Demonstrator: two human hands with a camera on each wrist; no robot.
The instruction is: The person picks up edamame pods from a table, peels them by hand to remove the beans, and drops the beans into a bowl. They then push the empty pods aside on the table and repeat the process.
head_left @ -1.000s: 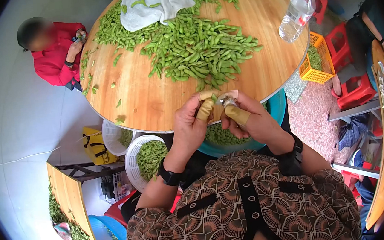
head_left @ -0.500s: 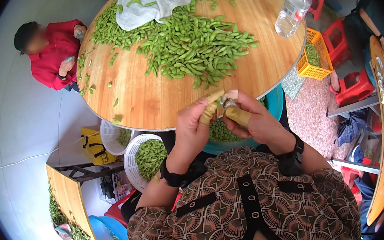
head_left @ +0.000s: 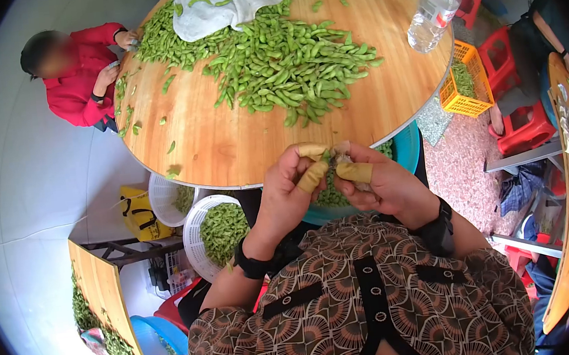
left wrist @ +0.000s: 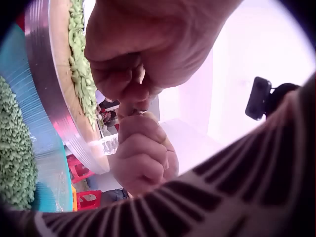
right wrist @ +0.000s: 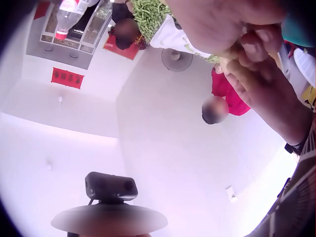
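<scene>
In the head view the left hand (head_left: 287,189), with tan covers on thumb and forefinger, pinches a green pod (head_left: 326,157) in front of the table's near edge. Close against it, the right hand (head_left: 386,185), its thumb also covered, grips a small shiny metallic thing (head_left: 343,159), partly hidden by the fingers. The left wrist view shows the left hand (left wrist: 158,44) above the right hand (left wrist: 140,153), fingertips together. A heap of green pods (head_left: 287,67) lies on the round wooden table (head_left: 220,153) beyond the hands.
A teal basin (head_left: 409,159) holding green beans sits under the hands. White baskets (head_left: 196,234) stand at the left, a water bottle (head_left: 433,14) on the table's right, a white cloth (head_left: 223,5) on the heap. A person in red (head_left: 76,74) is at the left edge.
Both hands have come slightly lower and toward the body, and more of the green pod shows between them. The person in red has moved their hands to the table's edge.
</scene>
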